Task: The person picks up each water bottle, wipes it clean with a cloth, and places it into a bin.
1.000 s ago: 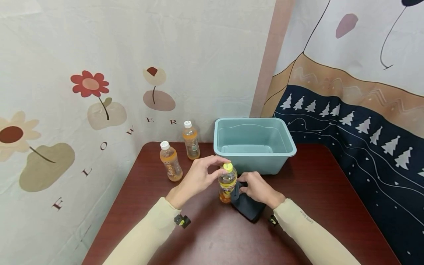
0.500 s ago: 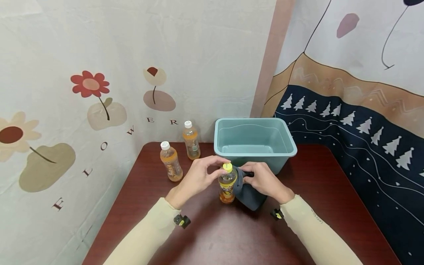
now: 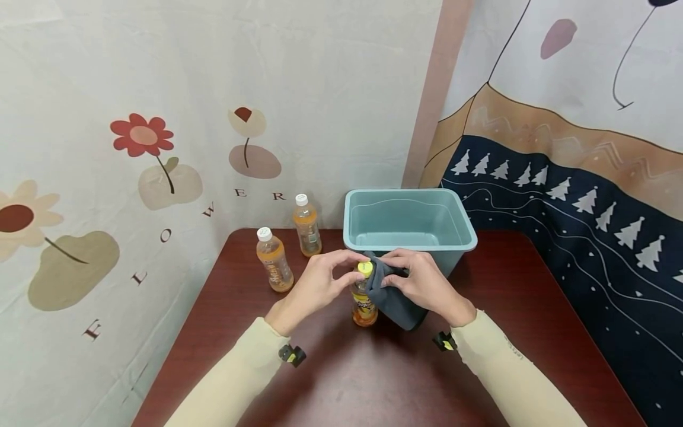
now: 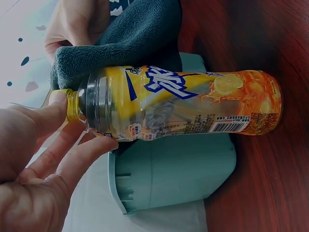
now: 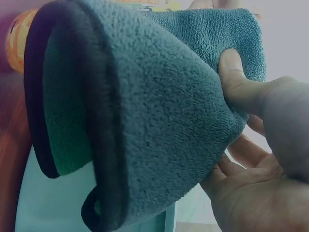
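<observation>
A clear plastic bottle [image 4: 169,101] with a yellow cap and yellow label stands upright on the table, some amber drink at its bottom. My left hand [image 3: 320,283] pinches it at the cap [image 4: 72,104] between thumb and fingers. In my right hand [image 3: 424,284] a dark grey-green cloth [image 5: 164,101] is gripped, thumb on top and fingers behind. The folded upper part of the cloth lies against the bottle's neck and shoulder, while its loose end hangs down on the right. In the head view the cloth covers the bottle's right side.
Two white-capped bottles of orange-brown drink, a nearer one [image 3: 275,264] and a farther one [image 3: 308,228], stand at the back left. Behind my hands is a light blue-green plastic tub [image 3: 453,255]. The dark red table [image 3: 341,379] meets a printed wall cloth [image 3: 320,89].
My right hand has risen with the cloth and moved it up from the bottle's side to the neck, beside the cap. My left hand stays on the cap.
</observation>
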`<state>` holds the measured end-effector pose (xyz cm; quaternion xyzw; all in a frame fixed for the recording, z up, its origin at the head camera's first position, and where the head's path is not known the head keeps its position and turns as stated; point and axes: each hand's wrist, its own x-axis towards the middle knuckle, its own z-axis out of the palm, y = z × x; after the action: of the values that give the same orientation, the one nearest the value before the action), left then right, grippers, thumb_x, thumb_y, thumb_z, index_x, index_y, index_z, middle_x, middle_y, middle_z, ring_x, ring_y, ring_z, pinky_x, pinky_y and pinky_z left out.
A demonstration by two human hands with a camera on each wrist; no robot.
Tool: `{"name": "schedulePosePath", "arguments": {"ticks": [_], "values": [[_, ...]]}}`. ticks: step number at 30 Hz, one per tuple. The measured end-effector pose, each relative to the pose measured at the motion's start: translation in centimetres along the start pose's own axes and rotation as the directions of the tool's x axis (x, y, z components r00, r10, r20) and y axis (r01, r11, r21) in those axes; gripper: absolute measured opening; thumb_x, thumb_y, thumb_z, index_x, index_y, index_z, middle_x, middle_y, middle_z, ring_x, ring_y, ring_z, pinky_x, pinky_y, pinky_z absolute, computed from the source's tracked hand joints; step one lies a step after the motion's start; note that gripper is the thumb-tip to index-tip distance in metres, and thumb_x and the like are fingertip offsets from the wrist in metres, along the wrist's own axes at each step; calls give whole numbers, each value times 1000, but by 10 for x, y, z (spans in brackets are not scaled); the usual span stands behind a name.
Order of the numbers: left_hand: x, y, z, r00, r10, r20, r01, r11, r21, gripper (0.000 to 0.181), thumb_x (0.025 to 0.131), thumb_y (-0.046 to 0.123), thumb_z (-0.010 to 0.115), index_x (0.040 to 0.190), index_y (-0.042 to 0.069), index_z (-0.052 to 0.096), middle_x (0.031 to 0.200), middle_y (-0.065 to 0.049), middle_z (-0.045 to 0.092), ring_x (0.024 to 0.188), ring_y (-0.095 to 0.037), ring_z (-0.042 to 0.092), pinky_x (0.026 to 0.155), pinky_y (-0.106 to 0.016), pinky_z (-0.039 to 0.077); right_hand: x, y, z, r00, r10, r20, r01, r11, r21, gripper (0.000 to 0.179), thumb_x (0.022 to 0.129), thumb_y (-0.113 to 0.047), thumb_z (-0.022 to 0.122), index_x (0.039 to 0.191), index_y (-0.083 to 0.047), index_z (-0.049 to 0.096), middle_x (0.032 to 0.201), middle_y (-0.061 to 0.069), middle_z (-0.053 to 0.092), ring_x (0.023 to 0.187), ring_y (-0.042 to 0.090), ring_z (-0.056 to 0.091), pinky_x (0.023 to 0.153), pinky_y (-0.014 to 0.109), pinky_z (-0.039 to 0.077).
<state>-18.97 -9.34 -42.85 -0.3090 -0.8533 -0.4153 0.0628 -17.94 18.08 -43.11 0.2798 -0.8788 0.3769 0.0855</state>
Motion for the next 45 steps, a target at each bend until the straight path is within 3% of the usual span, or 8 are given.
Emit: {"name": "schedulePosePath", "arguments": {"ticks": [7,18,31,40,45], "values": [[1,1,-1,1000,9,-5,-9,1000,17,34,105,22,90,138,22,84,133,1,87,130,-21,83,109,-47,69,1,-3,0,999,-3,45,4,1000,-16,49,95,-13,98,142,-10,84,136,3,84,122,22,82,106,48,70],[1,2,-3,1000,1,5,-1,1000,-1,36,104,22,91,139,22,84,135,2,86,131,-21,82,111,-54,68,-2,-1,1,996,-17,89,22,998,-55,60,94,-14,99,148,-1,78,137,10,82,121,25,81,104,47,71],[0,0,0,1000,1,1,-1,1000,2,34,105,22,89,139,23,83,134,3,86,131,-22,82,110,-57,67,-12,19,19,994,25,103,-12,992,-124,34,96,-2,95,129,-7,89,121,5,87,113,22,84,95,42,72],[0,-1,1,1000,-18,9,18,1000,0,32,106,22,88,138,23,83,135,3,86,129,-20,83,108,-46,69,-19,38,42,982,64,179,-36,987,-157,31,98,3,90,128,-4,88,121,8,86,114,25,84,92,39,72],[0,0,1,1000,-17,11,17,1000,0,31,107,22,88,138,23,83,135,2,86,129,-24,84,108,-46,69,-20,47,54,971,64,232,-21,983,-183,28,98,3,90,125,-4,89,120,10,86,113,29,84,91,39,71]]}}
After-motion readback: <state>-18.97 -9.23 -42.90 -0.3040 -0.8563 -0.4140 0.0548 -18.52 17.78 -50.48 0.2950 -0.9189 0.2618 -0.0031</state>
